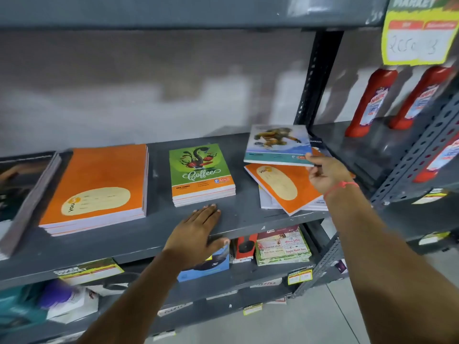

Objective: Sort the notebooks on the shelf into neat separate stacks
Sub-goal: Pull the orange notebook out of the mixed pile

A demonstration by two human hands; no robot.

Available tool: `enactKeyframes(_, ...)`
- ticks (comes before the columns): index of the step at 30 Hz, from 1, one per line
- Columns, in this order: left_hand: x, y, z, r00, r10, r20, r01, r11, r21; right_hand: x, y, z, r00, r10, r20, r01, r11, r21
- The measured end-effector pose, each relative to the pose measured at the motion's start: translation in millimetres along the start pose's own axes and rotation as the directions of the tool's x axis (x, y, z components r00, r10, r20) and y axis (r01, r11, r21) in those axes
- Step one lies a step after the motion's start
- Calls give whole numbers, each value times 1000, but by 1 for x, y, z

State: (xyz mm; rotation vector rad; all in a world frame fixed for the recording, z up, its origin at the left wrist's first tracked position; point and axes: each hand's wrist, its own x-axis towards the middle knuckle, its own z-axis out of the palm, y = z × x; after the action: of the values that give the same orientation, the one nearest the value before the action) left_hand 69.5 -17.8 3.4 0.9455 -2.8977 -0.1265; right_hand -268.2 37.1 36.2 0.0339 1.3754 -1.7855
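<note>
Right of centre on the shelf (pixel 248 219), right hand (pixel 327 173) pinches the blue notebook (pixel 277 145) off the mixed pile (pixel 280 189); left hand (pixel 196 234) flat, empty. Step: sorting pile. Next, prob. needs its own spot, not the orange stack (pixel 99 187) or green stack (pixel 202 173).

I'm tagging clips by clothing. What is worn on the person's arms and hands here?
Both forearms are bare, with no sleeves or gloves in view. The right hand has a thin pinkish-red thread bracelet around its wrist. The left hand shows nothing worn.

R hand (pixel 325 173) gripping blue notebook (pixel 277 144), L hand (pixel 196 232) flat on shelf (pixel 248 219)
</note>
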Motion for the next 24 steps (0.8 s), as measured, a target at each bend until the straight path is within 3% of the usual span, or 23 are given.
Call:
enactKeyframes(3,-25,-25,-6,991,-113,66,114,993,-19,-68,9,73,996,-16,87,16,1000,-3)
enactKeyframes(9,-33,-46,7,979,-197,43,199,979,-44,-72,58,141,970,111,214,-55,966,-251)
enactKeyframes(13,-31,-48,4,984,-176,32,177,984,-34,-70,83,151,977,151,149,-81,914,-397)
enactKeyframes(16,-31,-48,7,986,-167,26,167,986,-22,-63,91,146,996,45,83,2,866,-500)
enactKeyframes(17,-31,-49,8,988,-152,23,152,988,-21,-60,94,144,998,-30,60,60,801,-596)
enactKeyframes(19,-32,-50,9,993,-122,10,122,993,2,-61,97,144,977,-197,83,181,552,-814)
enactKeyframes(21,-30,-53,12,993,-119,-14,120,992,32,-64,97,141,955,-232,187,256,318,-913)
enactKeyframes(23,-30,-49,11,990,-130,-48,130,991,11,-67,93,136,932,-257,257,307,178,-935)
enactKeyframes(24,-28,-46,10,987,-129,-92,129,992,-14,-69,89,132,917,-300,262,321,168,-932)
